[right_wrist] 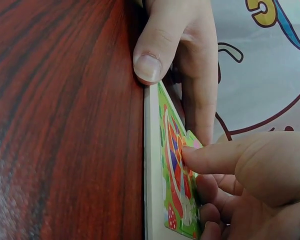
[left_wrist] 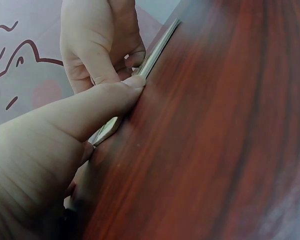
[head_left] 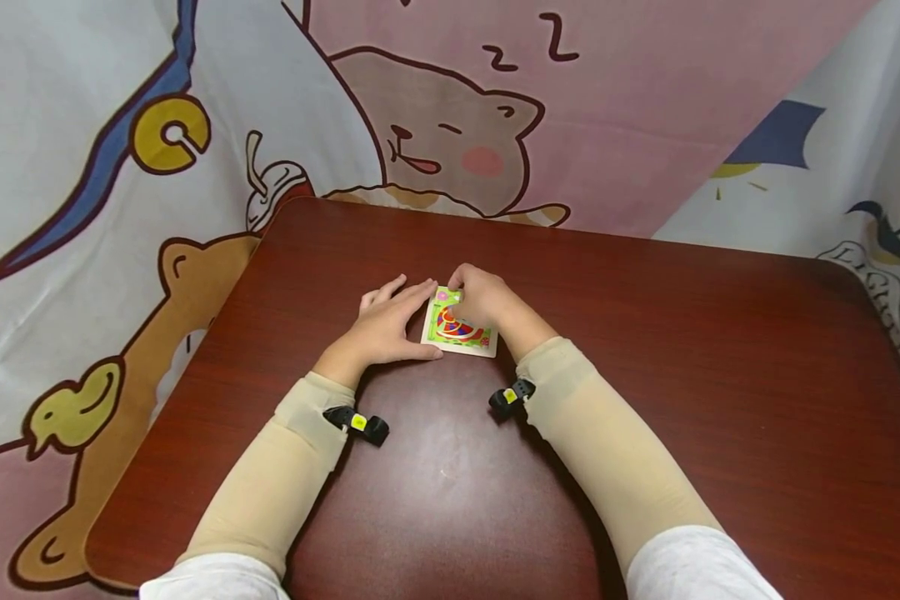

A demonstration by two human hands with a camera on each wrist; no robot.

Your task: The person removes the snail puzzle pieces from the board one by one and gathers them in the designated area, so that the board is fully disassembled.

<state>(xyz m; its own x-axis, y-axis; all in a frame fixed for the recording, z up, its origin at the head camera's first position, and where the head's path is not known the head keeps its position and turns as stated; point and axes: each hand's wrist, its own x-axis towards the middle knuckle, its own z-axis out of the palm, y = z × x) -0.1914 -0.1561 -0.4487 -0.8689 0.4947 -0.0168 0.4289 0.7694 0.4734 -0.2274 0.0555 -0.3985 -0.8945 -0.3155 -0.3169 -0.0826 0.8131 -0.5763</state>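
A small jigsaw puzzle [head_left: 459, 332] with a colourful picture on green and a pale border lies flat on the table. My left hand [head_left: 390, 327] holds its left side, the thumb at the near corner and the index finger at the far one. In the right wrist view, that left thumb [right_wrist: 149, 67] rests against the puzzle's edge. Over the far right part of the puzzle, my right hand [head_left: 487, 302] pinches a puzzle piece [right_wrist: 192, 141] with thumb and curled fingers. The piece's edge stands slightly raised; my fingers hide most of it.
The dark red-brown wooden table [head_left: 682, 358] extends around the puzzle, with its far edge against a cartoon-printed cloth [head_left: 450, 117]. Small black devices [head_left: 375, 429] are strapped on both wrists.
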